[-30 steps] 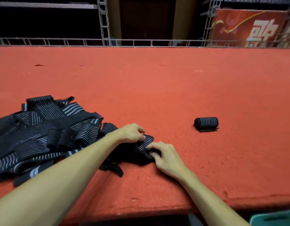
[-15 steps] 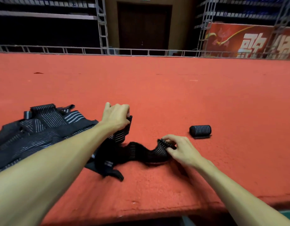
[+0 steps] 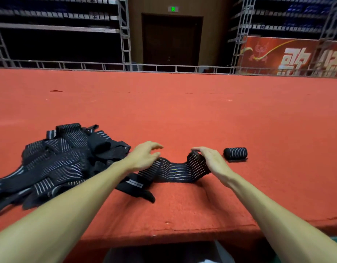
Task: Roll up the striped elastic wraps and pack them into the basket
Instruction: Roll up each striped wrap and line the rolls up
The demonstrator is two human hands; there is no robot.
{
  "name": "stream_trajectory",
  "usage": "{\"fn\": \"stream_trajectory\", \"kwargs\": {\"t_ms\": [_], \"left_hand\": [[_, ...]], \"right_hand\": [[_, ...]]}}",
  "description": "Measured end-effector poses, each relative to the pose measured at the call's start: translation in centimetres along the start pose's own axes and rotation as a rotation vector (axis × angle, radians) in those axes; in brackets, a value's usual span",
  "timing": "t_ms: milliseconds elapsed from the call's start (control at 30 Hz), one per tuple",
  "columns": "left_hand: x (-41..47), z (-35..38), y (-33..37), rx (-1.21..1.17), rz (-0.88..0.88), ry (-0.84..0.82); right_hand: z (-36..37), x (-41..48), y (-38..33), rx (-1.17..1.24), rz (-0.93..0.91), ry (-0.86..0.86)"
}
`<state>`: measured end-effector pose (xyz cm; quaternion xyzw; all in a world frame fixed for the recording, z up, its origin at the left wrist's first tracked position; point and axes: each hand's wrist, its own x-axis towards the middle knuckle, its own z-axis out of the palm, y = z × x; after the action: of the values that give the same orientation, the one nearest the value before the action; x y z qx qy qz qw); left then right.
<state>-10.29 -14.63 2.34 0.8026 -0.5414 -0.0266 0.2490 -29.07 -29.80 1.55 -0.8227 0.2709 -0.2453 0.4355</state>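
One roll lies finished on the red worktop, well right of a pile of loose wraps not yet rolled. Nothing is packed in any basket I can see. Another wrap lies stretched between the hands. The left hand spreads loosely over its left part, grip slack and holding nothing. The right hand lays near-straight fingers over the raised right end; whether its thumb pinches beneath, I cannot tell.

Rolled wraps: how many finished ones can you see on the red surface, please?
1. The finished roll lies on the red surface, right of the right hand. The wrap that hand touches is not rolled; the pile may hide others.
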Motion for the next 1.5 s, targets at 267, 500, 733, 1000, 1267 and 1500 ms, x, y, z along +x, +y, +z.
{"fn": "stream_trajectory", "kwargs": {"t_ms": [267,500,733,1000,1267,1500], "left_hand": [[0.9,1.3,4.3,-0.42,0.082,-0.13],[0.6,0.4,4.6,-0.472,0.093,-0.125],[-1.0,-1.7,7.6,-0.416,0.102,-0.199],[-2.7,-4.2,14.5,-1.045,0.041,-0.365],[-2.1,2.8,12.5,-1.3,-0.123,-0.452],[1.3,9.6,6.7,-0.588,-0.074,-0.251]], "right_hand": [[-1.5,-0.3,-3.6,0.23,-0.202,0.064],[-3.4,-1.2,-6.7,0.403,-0.274,0.15],[-4.6,-1.5,-8.4,0.351,-0.343,0.368],[-7.7,0.8,-7.9,0.003,-0.313,0.338],[-8.0,2.7,-3.2,-0.062,-0.182,0.03],[-4.5,7.1,2.3,-0.222,-0.169,0.082]]}}
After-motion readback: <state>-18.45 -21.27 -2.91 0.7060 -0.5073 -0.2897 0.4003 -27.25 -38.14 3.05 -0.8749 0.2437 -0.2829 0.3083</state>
